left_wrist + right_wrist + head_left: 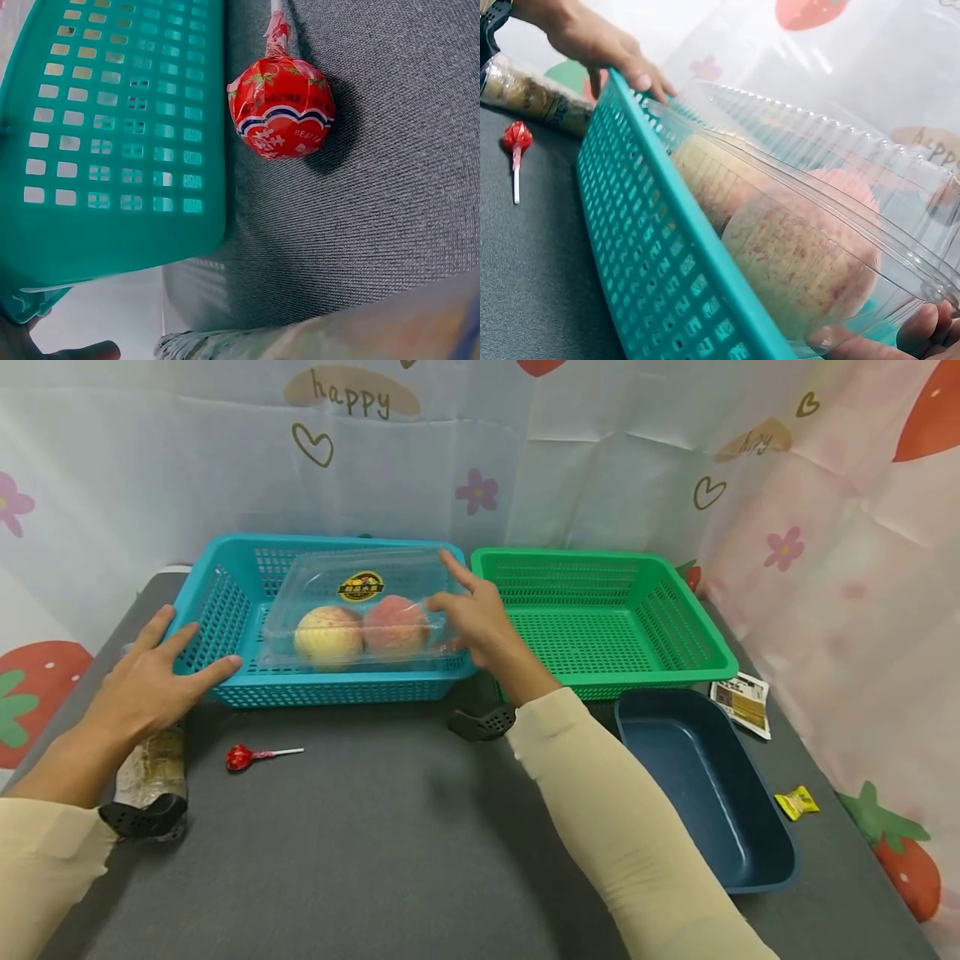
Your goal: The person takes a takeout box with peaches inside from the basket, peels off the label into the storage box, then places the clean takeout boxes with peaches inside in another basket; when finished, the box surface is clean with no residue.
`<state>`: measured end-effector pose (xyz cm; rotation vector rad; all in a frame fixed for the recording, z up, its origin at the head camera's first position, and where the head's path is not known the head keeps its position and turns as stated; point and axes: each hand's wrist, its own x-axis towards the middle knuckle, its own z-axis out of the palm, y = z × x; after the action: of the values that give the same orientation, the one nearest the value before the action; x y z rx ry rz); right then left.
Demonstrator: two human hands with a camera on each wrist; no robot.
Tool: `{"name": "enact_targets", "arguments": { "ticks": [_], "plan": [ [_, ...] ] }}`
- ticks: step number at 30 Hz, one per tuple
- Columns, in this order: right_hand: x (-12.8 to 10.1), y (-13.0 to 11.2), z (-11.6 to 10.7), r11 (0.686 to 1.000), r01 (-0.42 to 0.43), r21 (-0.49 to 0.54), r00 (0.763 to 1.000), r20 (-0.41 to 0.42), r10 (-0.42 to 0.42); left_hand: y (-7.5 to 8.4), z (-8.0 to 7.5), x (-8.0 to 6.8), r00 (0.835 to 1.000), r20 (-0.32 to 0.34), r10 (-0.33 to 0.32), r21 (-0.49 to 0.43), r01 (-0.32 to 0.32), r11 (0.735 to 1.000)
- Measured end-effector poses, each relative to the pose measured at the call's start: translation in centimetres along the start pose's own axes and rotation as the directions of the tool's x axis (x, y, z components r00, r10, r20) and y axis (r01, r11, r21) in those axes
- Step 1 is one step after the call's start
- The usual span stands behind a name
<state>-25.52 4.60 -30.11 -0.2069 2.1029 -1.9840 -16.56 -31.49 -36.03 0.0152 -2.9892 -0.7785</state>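
Note:
A clear plastic fruit box with a round label lies within the blue basket, overlapping its front rim in the head view. Inside the box are a yellowish peach and a pinker peach. My right hand pinches the box's right end, index finger extended along it; curled fingertips show at that edge in the right wrist view. On the basket's left rim rests my left hand, fingers spread and thumb lying over the front corner. A red-wrapped lollipop lies before the basket.
A green basket stands right of the blue one, with a dark blue bin in front. Beside the bin lie a flat packet and a yellow-wrapped candy. A plastic-wrapped roll is under my left wrist. A printed curtain hangs behind.

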Motion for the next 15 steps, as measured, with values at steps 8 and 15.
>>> {"name": "enact_targets", "arguments": {
  "ticks": [8, 15],
  "plan": [
    [-1.4, -1.1, -1.1, 0.994, 0.013, 0.105, 1.000, -0.025, -0.011, 0.0, 0.1, 0.0, 1.000, -0.002, -0.011, 0.013, 0.011, 1.000],
    [-2.9, -2.1, -2.3, 0.984, 0.065, 0.165, 0.998, -0.018, -0.063, 0.2, 0.0, 0.0, 1.000, 0.001, -0.022, 0.006, 0.022, 1.000]
  ]
}}
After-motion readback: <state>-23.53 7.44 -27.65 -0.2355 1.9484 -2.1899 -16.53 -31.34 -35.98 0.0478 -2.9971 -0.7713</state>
